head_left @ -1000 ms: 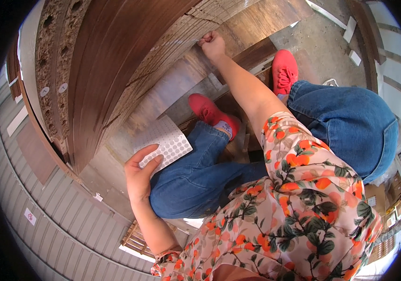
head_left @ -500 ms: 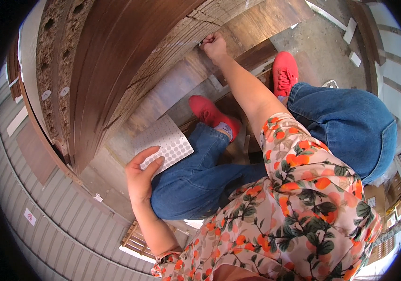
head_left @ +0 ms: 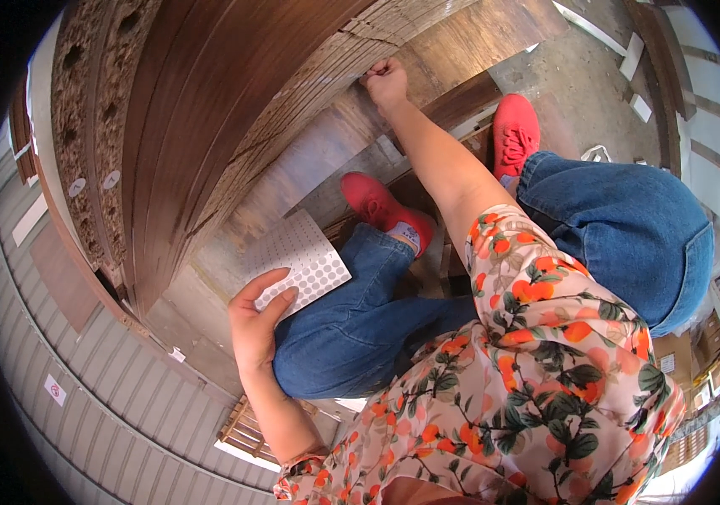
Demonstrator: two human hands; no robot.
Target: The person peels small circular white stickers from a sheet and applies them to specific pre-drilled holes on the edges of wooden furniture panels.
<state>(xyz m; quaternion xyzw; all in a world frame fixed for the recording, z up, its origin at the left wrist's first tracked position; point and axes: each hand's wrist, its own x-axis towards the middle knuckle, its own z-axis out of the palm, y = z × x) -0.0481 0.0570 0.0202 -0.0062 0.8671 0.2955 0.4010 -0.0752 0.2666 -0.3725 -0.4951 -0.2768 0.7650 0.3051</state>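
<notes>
My left hand (head_left: 257,321) grips a sheet of round grey stickers (head_left: 309,271) between thumb and fingers, above my left knee. Part of the sheet still carries rows of dots, while its far part looks paler. My right hand (head_left: 387,82) is stretched far forward, its fingers curled together against the edges of the stacked brown boards (head_left: 284,105). What those fingertips hold, if anything, is hidden. Two round stickers (head_left: 111,178) sit on the rough, holed end faces of the nearest boards, on the left.
A plywood sheet (head_left: 452,50) lies under the stack and reaches out on the right. My red shoes (head_left: 515,135) stand on the floor beside it. White strips (head_left: 632,55) and board offcuts lie at the right. A ribbed metal wall (head_left: 82,370) is at the left.
The view has shifted slightly, so the boards sit a little further left. My right hand stays at the board edges and my left keeps hold of the sticker sheet.
</notes>
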